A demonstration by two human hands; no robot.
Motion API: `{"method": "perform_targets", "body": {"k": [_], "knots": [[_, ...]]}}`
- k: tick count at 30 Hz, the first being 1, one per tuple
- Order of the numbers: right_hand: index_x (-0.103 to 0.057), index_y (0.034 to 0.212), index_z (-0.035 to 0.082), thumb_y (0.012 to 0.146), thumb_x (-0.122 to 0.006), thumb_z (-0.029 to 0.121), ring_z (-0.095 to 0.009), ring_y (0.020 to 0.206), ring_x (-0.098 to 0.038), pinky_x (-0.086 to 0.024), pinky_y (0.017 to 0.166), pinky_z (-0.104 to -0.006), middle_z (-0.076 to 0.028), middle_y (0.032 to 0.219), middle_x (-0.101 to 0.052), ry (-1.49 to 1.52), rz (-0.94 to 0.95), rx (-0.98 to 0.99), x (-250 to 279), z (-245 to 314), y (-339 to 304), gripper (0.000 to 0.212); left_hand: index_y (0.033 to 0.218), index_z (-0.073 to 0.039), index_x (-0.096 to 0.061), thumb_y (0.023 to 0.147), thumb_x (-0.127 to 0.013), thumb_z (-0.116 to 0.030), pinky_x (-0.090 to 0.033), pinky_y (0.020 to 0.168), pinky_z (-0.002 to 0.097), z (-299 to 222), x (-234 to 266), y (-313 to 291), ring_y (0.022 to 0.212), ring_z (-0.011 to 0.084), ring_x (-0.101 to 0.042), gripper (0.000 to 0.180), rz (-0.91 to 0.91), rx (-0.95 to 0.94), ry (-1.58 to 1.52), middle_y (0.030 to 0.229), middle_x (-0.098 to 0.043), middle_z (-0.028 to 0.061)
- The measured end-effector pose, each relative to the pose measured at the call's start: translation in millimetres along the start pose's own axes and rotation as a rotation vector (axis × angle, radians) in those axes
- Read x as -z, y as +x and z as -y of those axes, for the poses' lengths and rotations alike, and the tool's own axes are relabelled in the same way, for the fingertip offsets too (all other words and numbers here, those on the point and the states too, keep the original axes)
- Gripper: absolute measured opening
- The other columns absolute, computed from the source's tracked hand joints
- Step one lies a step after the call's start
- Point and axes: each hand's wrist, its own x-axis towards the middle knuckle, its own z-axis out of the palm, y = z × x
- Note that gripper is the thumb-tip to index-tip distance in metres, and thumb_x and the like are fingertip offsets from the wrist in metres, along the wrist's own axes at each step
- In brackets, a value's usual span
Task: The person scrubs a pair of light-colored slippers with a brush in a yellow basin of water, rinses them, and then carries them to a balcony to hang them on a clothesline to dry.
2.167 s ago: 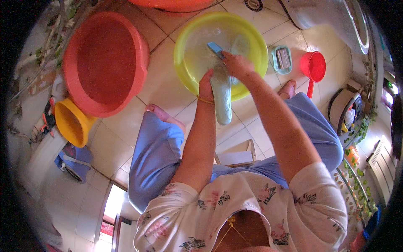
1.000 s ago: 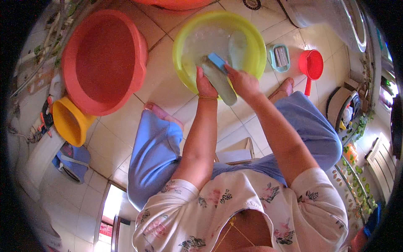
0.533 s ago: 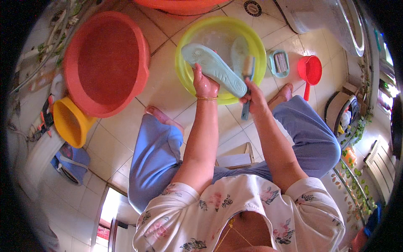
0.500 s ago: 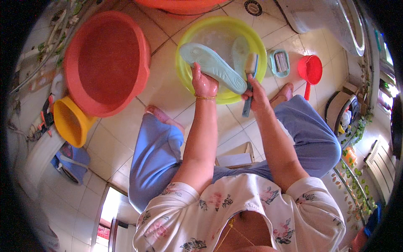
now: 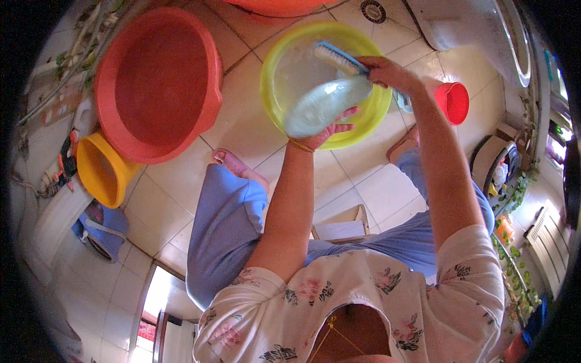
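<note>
Over a yellow-green basin (image 5: 270, 91) of cloudy water, my left hand (image 5: 321, 134) holds a light-blue shoe sole (image 5: 327, 104). It lies slanted and looks wet and shiny, slightly smeared by motion. Some fingers show along its near edge; the rest of the grip is hidden beneath. My right hand (image 5: 393, 74) is closed round the handle of a scrub brush (image 5: 339, 58) with a blue back and pale bristles. The brush is just beyond the sole's far side, bristles toward it; whether they touch I cannot tell.
A large red basin (image 5: 206, 45) and a tilted yellow bucket (image 5: 100, 169) stand on the left. Right of the yellow-green basin is a red dipper (image 5: 452, 103), with a blue soap dish (image 5: 402, 101) partly behind my wrist. A floor drain (image 5: 373, 11) lies at the far side.
My right hand with the brush has moved up and swung the bristle end to the left. My left hand has turned the sole, so it now slants up to the right.
</note>
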Motion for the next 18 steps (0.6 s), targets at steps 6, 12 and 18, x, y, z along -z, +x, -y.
{"method": "perform_targets", "body": {"k": [6,12,18], "knots": [[-0.053,0.120,0.013,0.063,-0.045,-0.002,-0.019,0.093,-0.056,-0.043,0.085,-0.0311,-0.011,0.102,-0.062,-0.496,0.115,0.308,-26,39,41,0.060,0.131,-0.012,-0.033,0.084,-0.058,-0.029,-0.049,0.081,0.0484,14,-11,12,0.110,0.0327,-0.049,0.056,-0.262,0.026,0.068,0.128,-0.044,0.0105],[-0.050,0.122,0.024,0.080,-0.043,0.009,-0.031,0.089,-0.059,-0.048,0.078,-0.0421,-0.016,0.100,-0.060,-0.551,-0.452,-0.166,-88,10,49,0.045,0.129,-0.017,-0.036,0.087,-0.051,-0.037,-0.048,0.078,0.0505,26,39,-10,0.109,0.0283,-0.049,0.048,-0.550,-0.195,-0.023,0.126,-0.046,0.0077],[-0.047,0.125,0.028,0.086,-0.039,0.015,-0.036,0.081,-0.060,-0.048,0.070,-0.0449,-0.018,0.085,-0.058,-0.668,-0.537,-0.339,-126,-62,23,0.042,0.123,-0.016,-0.039,0.087,-0.052,-0.031,-0.048,0.074,0.0495,19,63,-18,0.104,0.0254,-0.051,0.041,-0.600,-0.320,-0.006,0.115,-0.048,0.0052]]}}
